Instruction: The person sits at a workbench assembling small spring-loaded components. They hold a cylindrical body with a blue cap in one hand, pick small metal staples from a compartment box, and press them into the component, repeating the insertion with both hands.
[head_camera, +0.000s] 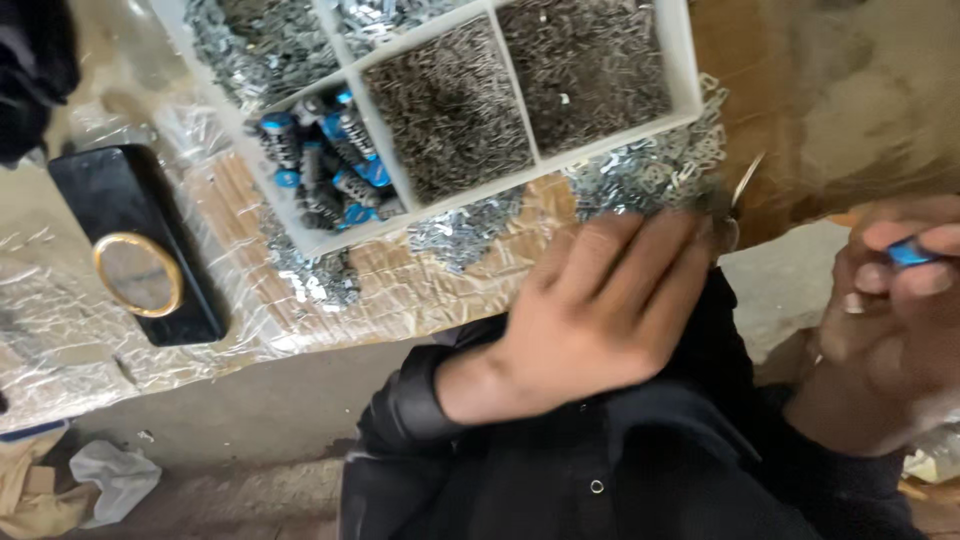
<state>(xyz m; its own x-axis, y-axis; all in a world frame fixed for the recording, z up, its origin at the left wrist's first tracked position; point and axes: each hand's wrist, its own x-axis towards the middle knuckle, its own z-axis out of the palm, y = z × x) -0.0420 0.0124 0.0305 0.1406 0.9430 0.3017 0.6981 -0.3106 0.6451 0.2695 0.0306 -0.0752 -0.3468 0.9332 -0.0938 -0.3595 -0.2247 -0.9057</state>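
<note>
right hand pinches small blue piece between fingertips, left hand apart.

A black sleeve with a gathered cuff is worn on the left arm. Black clothes are seen below, with a small round metal snap on them. The left hand and right hand are bare; no gloves are worn.

On my left I see a black rectangular phone lying flat on the wrapped table, its dark screen turned up, a gold ring holder on it. No packages, labels or signs.
</note>
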